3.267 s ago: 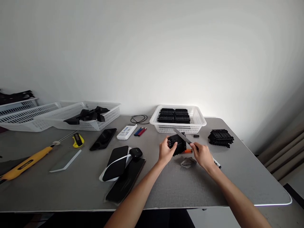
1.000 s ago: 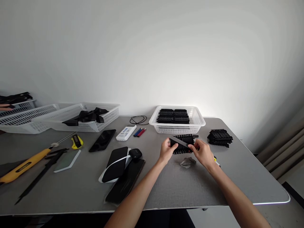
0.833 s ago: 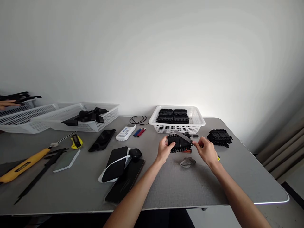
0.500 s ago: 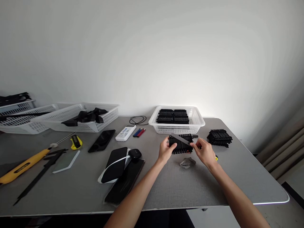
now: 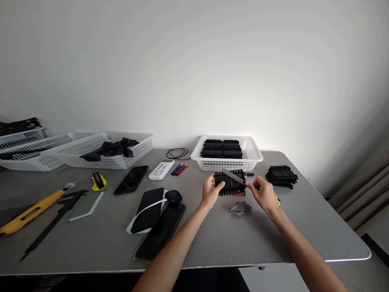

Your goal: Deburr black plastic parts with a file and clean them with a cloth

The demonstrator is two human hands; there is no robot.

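Note:
My left hand (image 5: 210,190) grips the left end of a black plastic part (image 5: 225,187) with knobbed edges, thumb on its face, above the table. Pinched in my right hand (image 5: 263,194) is the near end of a thin flat grey metal strip (image 5: 234,177). The strip lies slantwise across the top of the black part and seems to touch it. Under the part's lower edge an orange object (image 5: 240,194) shows partly. A crumpled grey scrap (image 5: 240,208) lies just in front, and a small black piece (image 5: 250,174) rests behind my right hand.
A white basket (image 5: 226,165) behind my hands holds several similar black parts. More are stacked (image 5: 281,176) at right. Leftward are lighters (image 5: 178,169), a white box (image 5: 161,169), phone (image 5: 131,180), black pouch (image 5: 159,235), yellow cutter (image 5: 98,181), calipers (image 5: 54,223) and a yellow-handled tool (image 5: 33,213).
The black part has shifted slightly left and up in my left hand. More of the orange object shows below it, and the small black piece behind now stands clear of it.

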